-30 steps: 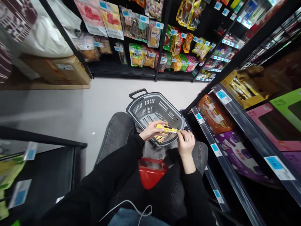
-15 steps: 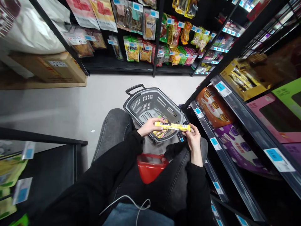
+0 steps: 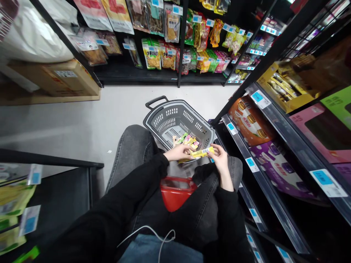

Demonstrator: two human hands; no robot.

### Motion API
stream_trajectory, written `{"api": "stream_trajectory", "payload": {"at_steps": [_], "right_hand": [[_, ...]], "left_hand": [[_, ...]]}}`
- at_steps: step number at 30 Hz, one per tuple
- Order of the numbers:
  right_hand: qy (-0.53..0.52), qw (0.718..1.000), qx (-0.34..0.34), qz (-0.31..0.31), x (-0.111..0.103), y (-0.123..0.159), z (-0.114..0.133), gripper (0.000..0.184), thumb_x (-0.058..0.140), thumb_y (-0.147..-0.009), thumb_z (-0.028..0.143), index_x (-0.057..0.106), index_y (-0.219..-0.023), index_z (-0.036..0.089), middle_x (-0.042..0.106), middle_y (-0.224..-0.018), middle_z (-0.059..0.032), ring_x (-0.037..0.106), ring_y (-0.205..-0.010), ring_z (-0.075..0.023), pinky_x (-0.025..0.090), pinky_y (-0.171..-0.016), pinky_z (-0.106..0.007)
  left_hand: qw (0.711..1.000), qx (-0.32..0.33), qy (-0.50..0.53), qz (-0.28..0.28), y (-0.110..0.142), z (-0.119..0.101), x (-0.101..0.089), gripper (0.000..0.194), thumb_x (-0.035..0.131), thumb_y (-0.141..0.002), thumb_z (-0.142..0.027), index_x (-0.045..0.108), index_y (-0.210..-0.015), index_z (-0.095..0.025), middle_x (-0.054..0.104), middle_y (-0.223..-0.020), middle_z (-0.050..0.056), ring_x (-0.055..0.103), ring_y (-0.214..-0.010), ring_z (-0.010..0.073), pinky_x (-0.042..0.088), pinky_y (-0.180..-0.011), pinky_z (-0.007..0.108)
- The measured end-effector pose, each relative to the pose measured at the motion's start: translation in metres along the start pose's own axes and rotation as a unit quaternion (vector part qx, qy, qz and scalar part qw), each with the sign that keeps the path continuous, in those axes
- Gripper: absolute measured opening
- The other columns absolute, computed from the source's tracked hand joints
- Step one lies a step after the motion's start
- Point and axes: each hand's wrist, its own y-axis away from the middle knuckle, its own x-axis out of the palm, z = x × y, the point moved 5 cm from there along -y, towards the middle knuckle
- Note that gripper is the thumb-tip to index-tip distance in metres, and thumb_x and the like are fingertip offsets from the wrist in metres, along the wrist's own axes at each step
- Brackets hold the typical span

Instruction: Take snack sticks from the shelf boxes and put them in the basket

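Note:
Between my two hands is a narrow yellow snack packet (image 3: 202, 152), held over the near rim of a grey shopping basket (image 3: 175, 117). My left hand (image 3: 179, 152) grips its left end, fingers closed. At its right end, my right hand (image 3: 221, 160) pinches it between thumb and fingers. Inside the basket, several small colourful packets (image 3: 188, 140) lie on the bottom near my left hand. The basket's handle (image 3: 156, 102) sticks out on the far left side. A red plastic stool (image 3: 175, 193) shows between my knees.
Shelves with boxed goods (image 3: 270, 171) and price tags run close along my right. Ahead stands a rack of bagged snacks (image 3: 151, 56). A cardboard box (image 3: 63, 78) with a white sack (image 3: 38, 36) sits at the far left; a dark shelf (image 3: 63, 193) is at near left.
The yellow packet has turned, so less of its length shows. My right hand has come slightly inward and left. More of the packets in the basket are visible.

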Motion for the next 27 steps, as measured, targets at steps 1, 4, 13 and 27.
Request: {"api": "stream_trajectory", "payload": {"at_steps": [1,4,13,27], "right_hand": [[0.021,1.0,0.003,0.015,0.007,0.001,-0.002,0.034,0.076,-0.057,0.03,0.065,-0.086,0.017,0.069,-0.076,-0.003,0.065,-0.067,-0.0178,0.056,-0.062,-0.031],[0.112,0.992,-0.032,0.05,0.025,0.005,-0.003,0.022,0.07,-0.065,0.033,0.068,-0.078,0.016,0.07,-0.076,-0.0047,0.064,-0.067,-0.0179,0.054,-0.065,-0.031],[0.121,0.985,-0.091,-0.081,0.015,0.0,-0.001,0.025,0.063,-0.071,0.037,0.069,-0.079,0.015,0.07,-0.078,-0.0063,0.062,-0.067,-0.0173,0.052,-0.063,-0.03],[0.098,0.973,-0.087,-0.188,-0.051,-0.008,0.008,0.021,0.056,-0.073,0.041,0.062,-0.083,0.024,0.067,-0.074,-0.0007,0.052,-0.049,-0.0116,0.039,-0.046,-0.023]], "left_hand": [[1.0,0.006,-0.016,0.003,-0.001,-0.001,0.007,0.041,0.072,-0.063,-0.034,0.068,-0.097,-0.011,0.059,-0.063,-0.003,0.051,-0.057,0.0096,0.037,-0.056,0.02],[1.0,0.015,-0.017,-0.006,-0.002,-0.004,0.024,0.033,0.067,-0.068,-0.036,0.068,-0.089,-0.011,0.053,-0.055,-0.005,0.045,-0.053,0.0087,0.032,-0.052,0.019],[0.999,-0.022,0.034,0.024,-0.002,-0.009,0.026,0.023,0.066,-0.07,-0.034,0.062,-0.066,-0.012,0.057,-0.053,-0.004,0.049,-0.05,0.0083,0.034,-0.05,0.018],[0.979,-0.102,0.166,0.053,-0.001,0.017,0.015,0.036,0.075,-0.06,-0.04,0.066,-0.078,-0.011,0.069,-0.067,0.005,0.065,-0.06,0.016,0.054,-0.062,0.029]]}}
